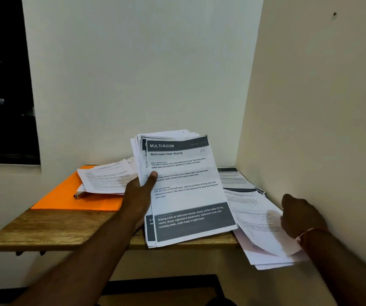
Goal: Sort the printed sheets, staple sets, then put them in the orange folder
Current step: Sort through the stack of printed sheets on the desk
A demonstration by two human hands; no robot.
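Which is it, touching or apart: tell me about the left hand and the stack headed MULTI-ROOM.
Touching. The head view shows the left hand gripping the stack, thumb pressed on the top sheet's left edge and the fingers hidden behind the pages.

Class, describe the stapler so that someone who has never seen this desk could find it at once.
Start at the wooden shelf in the wall corner and find the orange folder on its left half. The stapler lies on the folder, partly under a loose paper pile. It is the only small metallic thing among the sheets.
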